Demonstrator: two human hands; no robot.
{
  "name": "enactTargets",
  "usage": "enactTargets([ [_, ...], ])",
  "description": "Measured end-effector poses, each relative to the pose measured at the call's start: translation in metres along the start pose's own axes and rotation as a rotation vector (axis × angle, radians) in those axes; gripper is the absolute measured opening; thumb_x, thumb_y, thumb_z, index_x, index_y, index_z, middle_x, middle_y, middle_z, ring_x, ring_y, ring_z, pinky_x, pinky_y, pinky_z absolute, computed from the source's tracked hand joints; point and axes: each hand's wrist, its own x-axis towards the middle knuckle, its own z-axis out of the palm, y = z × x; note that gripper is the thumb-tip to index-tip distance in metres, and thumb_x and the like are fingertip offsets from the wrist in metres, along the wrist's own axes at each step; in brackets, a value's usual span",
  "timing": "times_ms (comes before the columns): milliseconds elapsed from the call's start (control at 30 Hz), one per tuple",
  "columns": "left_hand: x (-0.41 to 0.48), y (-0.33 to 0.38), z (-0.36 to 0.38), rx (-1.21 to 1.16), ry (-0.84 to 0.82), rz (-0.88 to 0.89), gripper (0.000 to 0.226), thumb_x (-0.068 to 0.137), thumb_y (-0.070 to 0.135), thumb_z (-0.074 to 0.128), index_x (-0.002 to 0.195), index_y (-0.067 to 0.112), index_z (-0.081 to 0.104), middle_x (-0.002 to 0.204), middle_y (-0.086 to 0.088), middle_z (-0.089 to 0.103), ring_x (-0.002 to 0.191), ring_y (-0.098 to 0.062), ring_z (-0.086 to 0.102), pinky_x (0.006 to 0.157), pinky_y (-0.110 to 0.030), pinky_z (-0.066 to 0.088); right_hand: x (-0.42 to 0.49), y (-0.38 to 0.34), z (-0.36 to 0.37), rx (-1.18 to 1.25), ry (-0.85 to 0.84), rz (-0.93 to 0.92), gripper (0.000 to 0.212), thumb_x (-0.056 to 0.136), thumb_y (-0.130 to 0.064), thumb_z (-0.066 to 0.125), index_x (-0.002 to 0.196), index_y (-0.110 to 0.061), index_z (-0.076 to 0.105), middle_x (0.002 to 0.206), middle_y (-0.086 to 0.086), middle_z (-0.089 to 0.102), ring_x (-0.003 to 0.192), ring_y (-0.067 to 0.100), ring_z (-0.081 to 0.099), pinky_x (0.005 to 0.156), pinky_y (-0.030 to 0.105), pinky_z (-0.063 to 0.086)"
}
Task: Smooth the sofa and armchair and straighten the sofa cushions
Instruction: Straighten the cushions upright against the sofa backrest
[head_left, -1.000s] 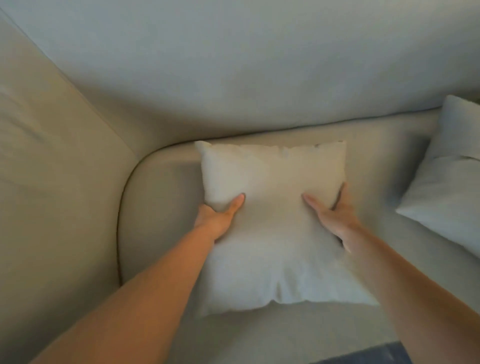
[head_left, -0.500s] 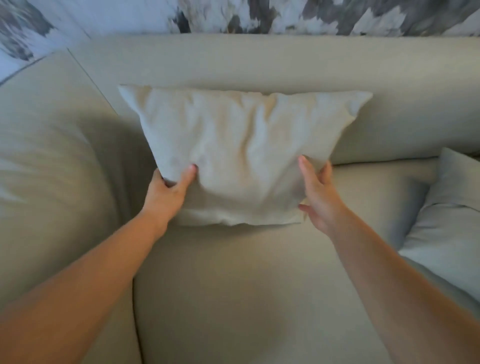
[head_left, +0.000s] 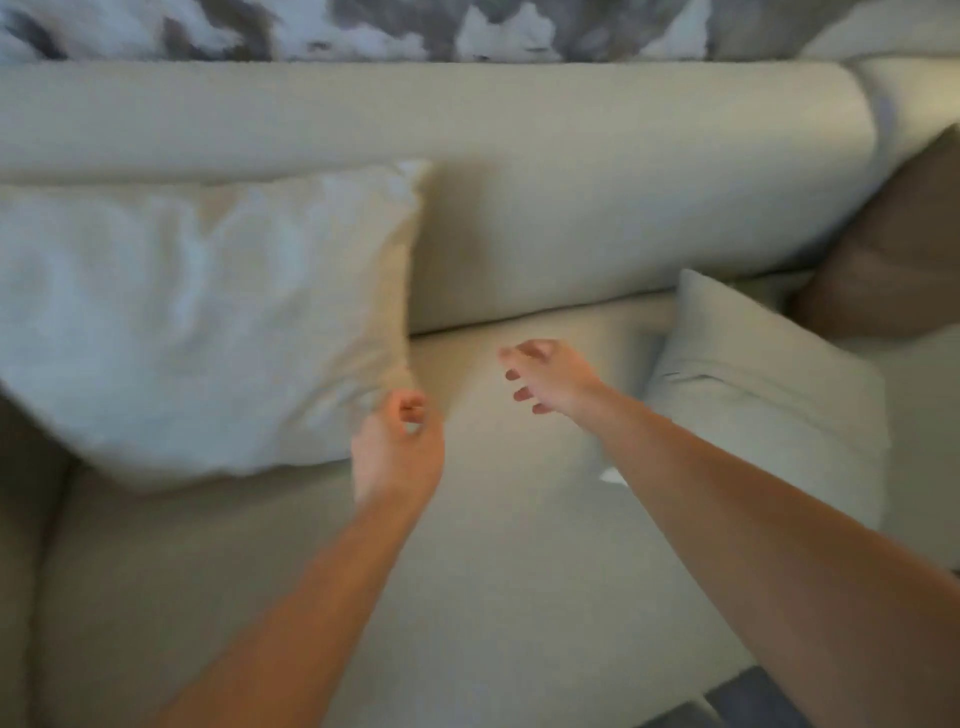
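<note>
A white cushion (head_left: 208, 322) leans upright against the beige sofa's backrest (head_left: 571, 197) at the left. My left hand (head_left: 397, 447) is at its lower right corner, fingers curled and pinched on the fabric there. My right hand (head_left: 550, 376) hovers over the sofa seat (head_left: 493, 571) with fingers apart, holding nothing, between the white cushion and a light grey cushion (head_left: 763, 395). That grey cushion lies tilted on the seat to the right. The picture is blurred by motion.
A brown cushion (head_left: 893, 249) sits in the sofa's right corner behind the grey one. A grey-and-white patterned wall (head_left: 415, 26) runs behind the backrest. A dark strip of floor or rug (head_left: 748, 701) shows at the bottom right.
The white cushion went from flat on the seat to upright against the backrest. My view has swung right. My right hand has let go and my left has slid to the cushion's lower right corner.
</note>
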Motion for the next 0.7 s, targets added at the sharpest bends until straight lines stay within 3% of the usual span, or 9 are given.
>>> enactTargets([
  [67,-0.005,0.052,0.084,0.059,-0.143,0.029,0.009,0.088,0.022,0.059,0.087,0.023,0.068,0.085,0.001,0.068,0.088,-0.023,0.064,0.072,-0.027,0.04,0.01,0.044,-0.065,-0.229,0.061,-0.08,0.041,0.091,-0.048,0.06,0.113,-0.015,0.069,0.11,0.008,0.073,0.106,0.027,0.066,0.088,0.032,0.048],
  [167,-0.003,0.117,0.202,0.103,-0.264,0.059,0.01,0.086,0.025,0.058,0.085,0.02,0.067,0.092,-0.005,0.071,0.092,-0.028,0.064,0.074,-0.03,0.045,0.024,0.128,-0.171,-0.387,0.147,-0.105,0.041,0.091,-0.044,0.06,0.123,-0.019,0.065,0.116,0.006,0.071,0.113,0.027,0.061,0.097,0.032,0.046],
  [233,-0.006,0.145,0.271,0.184,-0.313,0.071,0.019,0.087,0.031,0.059,0.099,0.017,0.064,0.109,-0.011,0.069,0.105,-0.032,0.061,0.084,-0.033,0.045,0.029,0.192,-0.237,-0.412,0.285,-0.041,0.043,0.09,-0.039,0.061,0.127,-0.017,0.063,0.124,0.011,0.066,0.117,0.031,0.059,0.099,0.035,0.045],
  [300,-0.01,0.159,0.324,0.232,-0.36,0.031,0.05,0.086,0.044,0.061,0.124,0.012,0.053,0.128,-0.018,0.058,0.117,-0.037,0.054,0.097,-0.04,0.043,0.032,0.252,-0.29,-0.377,0.465,0.065,0.052,0.088,-0.039,0.065,0.132,-0.013,0.058,0.131,0.018,0.059,0.12,0.037,0.055,0.102,0.038,0.042],
  [367,-0.01,0.161,0.362,0.285,-0.406,-0.015,0.078,0.082,0.056,0.064,0.139,0.011,0.037,0.139,-0.021,0.046,0.124,-0.042,0.047,0.103,-0.046,0.04,0.032,0.302,-0.32,-0.256,0.567,0.252,0.07,0.082,-0.046,0.07,0.14,-0.013,0.05,0.136,0.022,0.053,0.124,0.039,0.051,0.105,0.04,0.039],
  [500,0.0,0.141,0.399,0.348,-0.478,-0.09,0.104,0.068,0.067,0.072,0.146,0.013,0.028,0.146,-0.016,0.044,0.13,-0.038,0.044,0.106,-0.045,0.039,0.024,0.375,-0.316,0.27,0.504,0.566,0.106,0.059,-0.074,0.074,0.142,-0.015,0.043,0.14,0.012,0.053,0.127,0.032,0.052,0.11,0.044,0.041],
  [600,0.008,0.128,0.405,0.228,-0.56,-0.169,0.112,0.057,0.067,0.08,0.145,0.017,0.03,0.134,-0.005,0.051,0.119,-0.029,0.053,0.099,-0.041,0.046,0.025,0.402,-0.302,0.75,0.353,0.557,0.095,0.049,-0.073,0.079,0.129,-0.025,0.057,0.121,-0.002,0.071,0.107,0.021,0.068,0.101,0.044,0.051],
  [700,0.012,0.127,0.389,0.041,-0.595,-0.217,0.095,0.046,0.06,0.089,0.125,0.022,0.053,0.114,0.001,0.066,0.098,-0.021,0.066,0.088,-0.041,0.055,0.028,0.402,-0.301,0.889,0.3,0.433,0.073,0.054,-0.057,0.085,0.118,-0.027,0.066,0.107,-0.004,0.078,0.096,0.018,0.074,0.091,0.039,0.055],
])
